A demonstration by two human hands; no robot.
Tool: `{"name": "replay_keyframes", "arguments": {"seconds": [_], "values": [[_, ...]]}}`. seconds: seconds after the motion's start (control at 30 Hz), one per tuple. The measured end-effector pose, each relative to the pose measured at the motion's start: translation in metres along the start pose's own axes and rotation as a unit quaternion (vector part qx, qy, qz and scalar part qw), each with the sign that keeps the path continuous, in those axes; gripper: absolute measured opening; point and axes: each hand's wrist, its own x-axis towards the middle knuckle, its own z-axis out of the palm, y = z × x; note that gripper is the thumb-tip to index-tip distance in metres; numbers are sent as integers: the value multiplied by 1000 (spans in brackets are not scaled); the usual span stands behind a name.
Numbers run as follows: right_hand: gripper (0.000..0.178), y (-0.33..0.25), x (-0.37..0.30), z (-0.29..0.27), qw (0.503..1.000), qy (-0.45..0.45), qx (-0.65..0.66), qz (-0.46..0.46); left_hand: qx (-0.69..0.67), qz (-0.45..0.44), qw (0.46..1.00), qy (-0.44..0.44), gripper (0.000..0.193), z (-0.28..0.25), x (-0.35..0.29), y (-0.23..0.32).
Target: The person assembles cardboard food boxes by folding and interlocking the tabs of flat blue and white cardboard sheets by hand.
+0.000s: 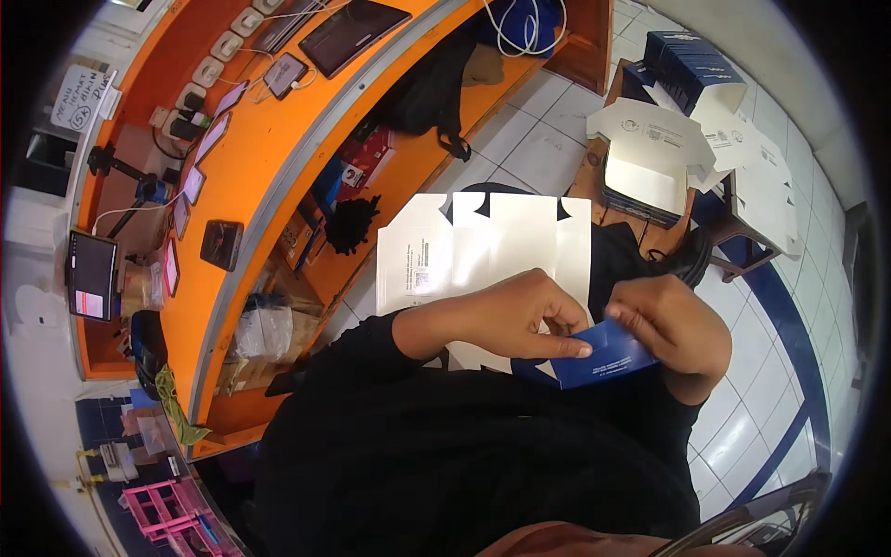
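Fingers on flat blue-white carton

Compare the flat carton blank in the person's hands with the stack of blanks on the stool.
The held blank is being folded by both hands, left hand and right hand, with its blue flap bent up; the stacked blanks lie untouched. The held one spreads over the lap; the stacked ones overlap. Both are white inside, blue outside.

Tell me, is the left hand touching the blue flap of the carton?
Touching. The head view shows the left hand's fingertips pressed on the blue flap of the carton.
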Motion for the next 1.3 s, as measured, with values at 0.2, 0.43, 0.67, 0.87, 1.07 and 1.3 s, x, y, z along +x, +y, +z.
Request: {"name": "replay_keyframes", "arguments": {"seconds": [0.2,0.43,0.67,0.87,1.07,1.3], "values": [[15,-6,3,13,996,-76,5,-53,-18,37,998,-52,23,0,1,-16],[29,-24,2,12,920,388,-18,-53,-234,28,954,183,31,-31,2,2],[30,0,39,36,902,398,-140,-89,-373,151,871,282,31,-39,14,4],[34,4,33,25,798,543,-121,-233,-149,203,874,416,32,-56,7,1],[34,5,45,33,824,449,-232,-257,-114,250,866,418,25,-35,18,-1],[31,7,49,35,819,483,-152,-270,-32,278,893,353,29,-19,22,-17]]}}
